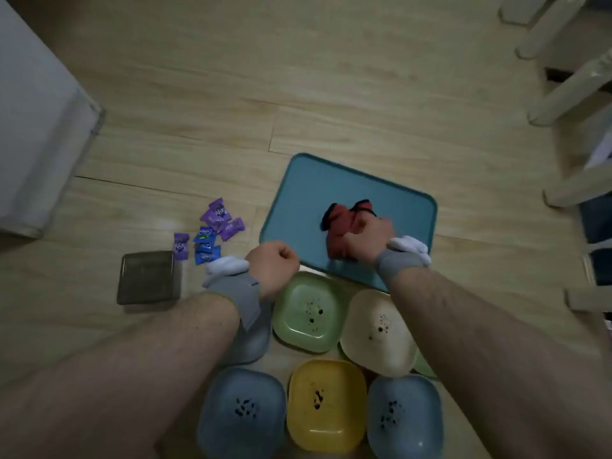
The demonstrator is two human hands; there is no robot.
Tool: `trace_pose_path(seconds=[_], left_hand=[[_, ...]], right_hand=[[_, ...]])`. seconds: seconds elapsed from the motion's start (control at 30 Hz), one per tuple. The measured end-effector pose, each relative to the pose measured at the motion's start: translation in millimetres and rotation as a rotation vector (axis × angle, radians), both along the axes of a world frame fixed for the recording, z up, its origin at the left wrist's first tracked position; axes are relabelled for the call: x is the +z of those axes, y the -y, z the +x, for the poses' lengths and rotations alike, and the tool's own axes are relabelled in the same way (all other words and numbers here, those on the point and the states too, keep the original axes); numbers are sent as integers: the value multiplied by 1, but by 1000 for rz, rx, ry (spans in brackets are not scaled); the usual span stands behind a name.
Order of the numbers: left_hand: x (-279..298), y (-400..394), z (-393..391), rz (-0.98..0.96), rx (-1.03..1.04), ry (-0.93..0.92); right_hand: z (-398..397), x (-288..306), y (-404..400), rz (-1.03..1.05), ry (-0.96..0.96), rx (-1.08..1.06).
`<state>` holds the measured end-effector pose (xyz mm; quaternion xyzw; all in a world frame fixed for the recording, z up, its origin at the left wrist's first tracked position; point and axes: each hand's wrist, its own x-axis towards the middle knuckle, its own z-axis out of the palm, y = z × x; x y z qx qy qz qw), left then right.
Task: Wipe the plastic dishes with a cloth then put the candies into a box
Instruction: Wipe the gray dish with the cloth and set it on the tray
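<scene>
Nearest the camera, three plastic dishes in a row on the wooden floor [331, 111]: blue dish [243, 412] at left, yellow dish [326, 404] in the middle, second blue dish [404, 414] at right, all with dark specks in the centre. Behind them a green dish [309, 311] and a cream dish [377, 331], also speckled; cream one partly overlaps another green dish edge [422, 366]. A grey-blue dish [255, 339] sits mostly hidden under the left forearm.

Left hand [275, 265] is just above the green dish's far-left corner, fingers clenched into a fist, holding nothing visible. Grey wrist strap with a white attachment on each wrist (can't tell what they are).

Right hand [367, 235] is over the teal tray [308, 187], fingers curled round the red cloth [341, 223], which rests bunched on the tray surface. Hand slightly motion-blurred.

Left of the tray: candies [212, 231] in purple and blue wrappers, loose cluster on the floor. Just near-left of them the dark translucent box [149, 278], lying flat; can't tell if anything is in it.

Farther off: white cabinet corner [39, 127] at left, pale furniture legs [563, 84] at upper right.
</scene>
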<state>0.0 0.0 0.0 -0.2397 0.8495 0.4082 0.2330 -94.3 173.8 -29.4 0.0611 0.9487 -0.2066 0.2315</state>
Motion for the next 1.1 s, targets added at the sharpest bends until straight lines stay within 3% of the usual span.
trace_pose_path(seconds=[0.1, 0.2, 0.33, 0.47, 0.67, 0.8, 0.9, 1.1], left_hand=[[-23, 5, 1, -22, 25, -19], [-35, 8, 8, -25, 49, -18], [-39, 10, 21, 0, 51, -27], [-13, 16, 34, 36, 77, -106], [72, 9, 63, 63, -81, -541], [117, -2, 93, 223, -195, -450], [135, 2, 115, 342, -16, -390], [164, -12, 147, 852, 495, -239]], right_hand=[[-3, -34, 15, 198, 7, 69], [1, -57, 21, 226, 17, 52], [-4, -59, 7, 29, -83, -79], [17, 4, 10, -316, -162, -275], [88, 117, 14, -640, 141, -174], [135, 166, 16, -826, 457, -115], [167, 190, 12, -960, 498, -162], [220, 221, 13, -976, 229, -234]])
